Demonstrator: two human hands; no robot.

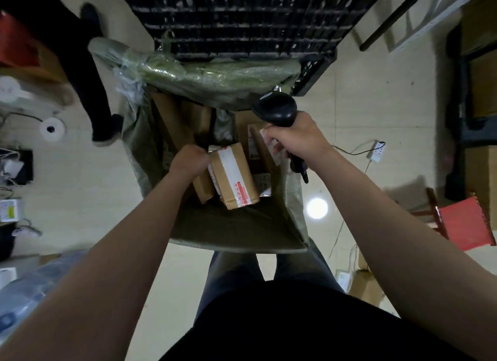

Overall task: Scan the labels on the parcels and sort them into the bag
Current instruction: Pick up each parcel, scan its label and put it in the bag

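Observation:
A green woven bag (236,231) stands open on the floor in front of me, with several brown cardboard parcels inside. My left hand (188,160) is inside the bag, fingers curled at the top corner of a taped brown parcel (234,176) with a red and white label. My right hand (293,139) grips a black barcode scanner (278,110) over the bag's right side, and its fingers also pinch a small white-labelled parcel (270,140). A long brown box (174,121) leans at the bag's left.
A black plastic crate (242,16) stands behind the bag. Another person's dark-trousered legs (91,92) are at the left. A red stool (462,223) and cardboard boxes (481,172) are at the right. A white power strip (377,149) lies on the tiled floor.

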